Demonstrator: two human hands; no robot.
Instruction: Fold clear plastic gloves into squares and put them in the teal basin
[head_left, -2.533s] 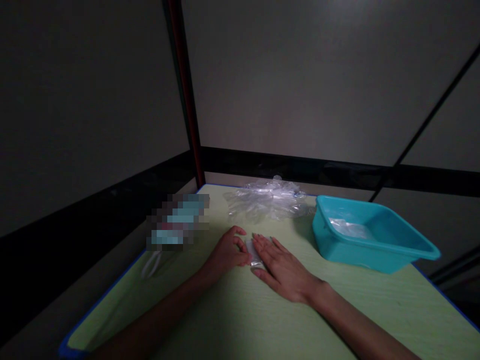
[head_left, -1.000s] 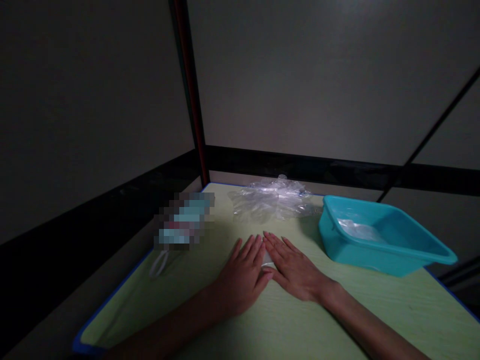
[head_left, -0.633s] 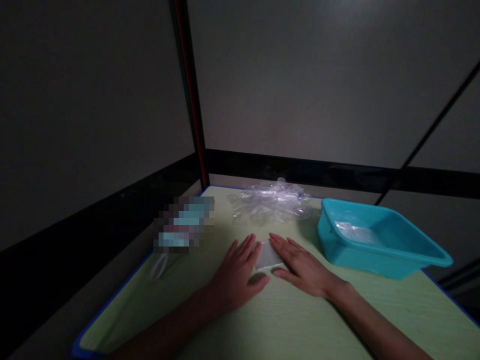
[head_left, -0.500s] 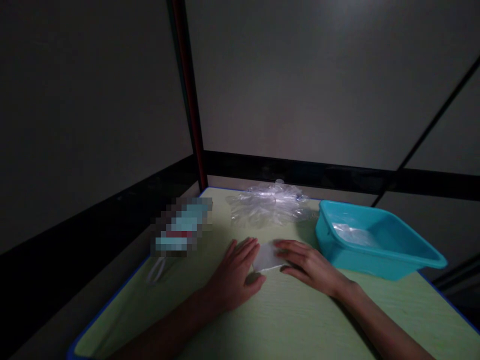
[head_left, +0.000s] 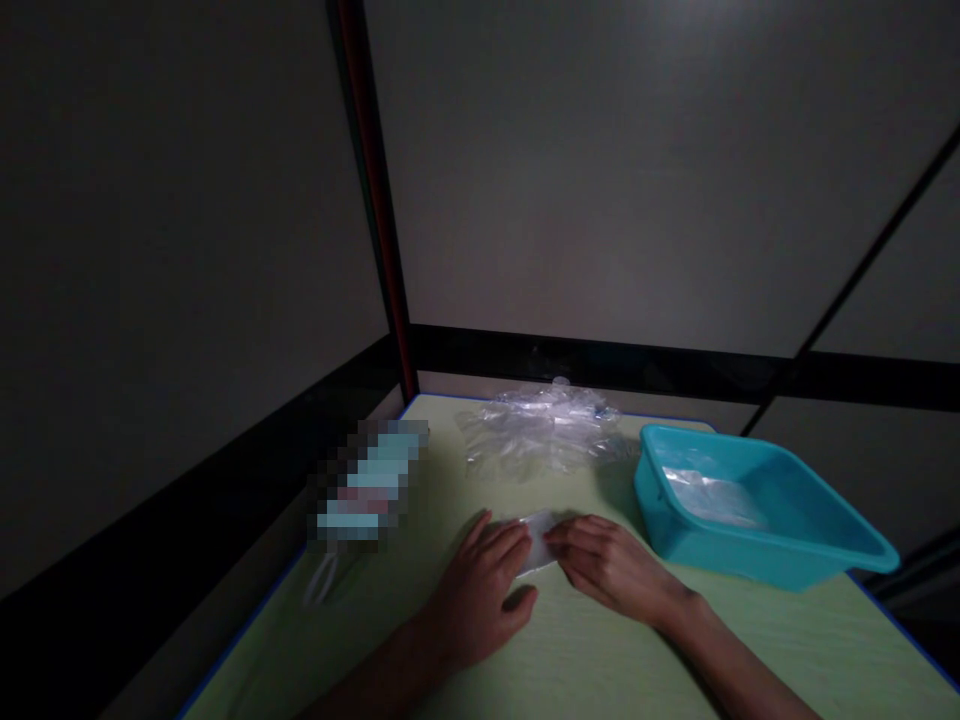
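Observation:
A small whitish, translucent plastic piece (head_left: pixel 537 552) lies flat on the pale green table (head_left: pixel 570 650) between my hands. My left hand (head_left: pixel 491 580) rests over its left part, thumb held apart from the other fingers. From the right, my right hand (head_left: pixel 607 560) has its fingers together, with the tips on the right edge of the piece; its thumb is mostly hidden. Behind both hands lies a loose pile of clear crinkled plastic (head_left: pixel 551 425).
A turquoise plastic basin (head_left: pixel 757 545) stands at the right, with a folded clear plastic piece (head_left: pixel 712 498) inside. At the left is a blurred-out light blue object (head_left: pixel 371 480) with a white loop strap (head_left: pixel 321 578). Panelled walls border the table behind and at left.
The view has tilted so everything sits lower. My right hand's fingers have drawn together and moved closer to my left hand, and less of the plastic piece shows between them.

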